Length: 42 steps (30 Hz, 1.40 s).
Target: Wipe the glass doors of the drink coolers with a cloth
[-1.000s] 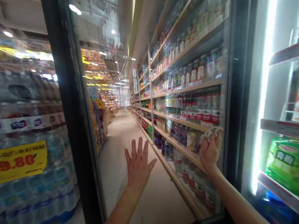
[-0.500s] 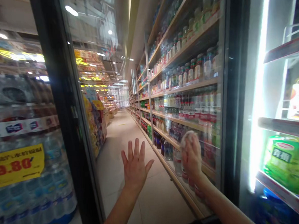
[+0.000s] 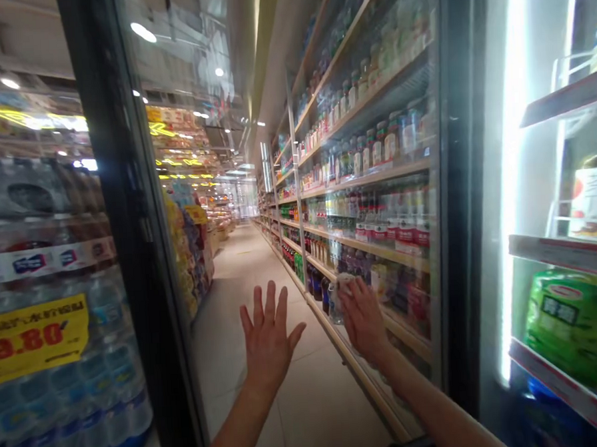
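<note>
A glass cooler door (image 3: 285,151) with a black frame (image 3: 125,259) stands in front of me. My left hand (image 3: 267,335) lies flat against the glass, fingers spread and open, holding nothing. To its right, my right hand (image 3: 363,320) presses a pale cloth (image 3: 344,284) onto the glass at about the same height. The cloth shows only above the fingers; the rest is hidden under the palm. The two hands are a short gap apart.
Through the glass runs a shop aisle with long shelves of bottled drinks (image 3: 373,219). At right the lit cooler interior holds green packs (image 3: 569,326) and a bottle (image 3: 594,194) on shelves. At left, stacked water bottles carry a yellow price sign (image 3: 34,337).
My right hand has slid the cloth leftward and down across the glass, from near the door's right frame towards my left hand. The left hand has stayed flat in place.
</note>
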{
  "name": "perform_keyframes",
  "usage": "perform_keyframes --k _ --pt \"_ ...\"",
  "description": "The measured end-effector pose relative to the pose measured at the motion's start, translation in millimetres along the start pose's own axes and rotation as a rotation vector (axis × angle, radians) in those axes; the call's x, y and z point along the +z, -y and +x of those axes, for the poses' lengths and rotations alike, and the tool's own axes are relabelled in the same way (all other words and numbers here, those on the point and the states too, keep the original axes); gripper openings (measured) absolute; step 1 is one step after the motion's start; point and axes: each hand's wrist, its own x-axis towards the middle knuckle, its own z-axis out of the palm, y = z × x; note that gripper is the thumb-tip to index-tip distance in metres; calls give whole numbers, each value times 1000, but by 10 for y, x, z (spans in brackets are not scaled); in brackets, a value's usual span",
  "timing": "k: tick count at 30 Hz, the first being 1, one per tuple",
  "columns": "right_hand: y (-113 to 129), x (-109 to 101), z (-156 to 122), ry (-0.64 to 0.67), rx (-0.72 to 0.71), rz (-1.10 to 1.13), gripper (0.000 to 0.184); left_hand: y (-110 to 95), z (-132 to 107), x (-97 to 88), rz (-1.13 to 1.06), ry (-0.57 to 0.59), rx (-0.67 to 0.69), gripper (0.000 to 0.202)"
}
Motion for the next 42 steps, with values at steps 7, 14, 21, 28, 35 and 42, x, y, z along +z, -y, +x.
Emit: perform_keyframes --k 7,14,21,28,35,42 --pt "-262 -101 149 -261 362 -141 53 -18 4 -24 -11 -15 1 64" --pt "133 1 64 52 -91 -17 54 -11 -2 -34 2 7 4 63" --pt "-161 -81 -52 -215 349 -117 54 -10 -20 -26 8 28 0 60" --pt "-165 -112 -354 -59 213 -73 53 -13 -17 -32 18 14 10 61" --pt "-205 -104 -378 -136 367 -94 53 -10 -23 -20 -4 19 -6 61" --pt "-155 -115 -197 -165 295 -114 56 -26 -26 -17 17 3 12 60"
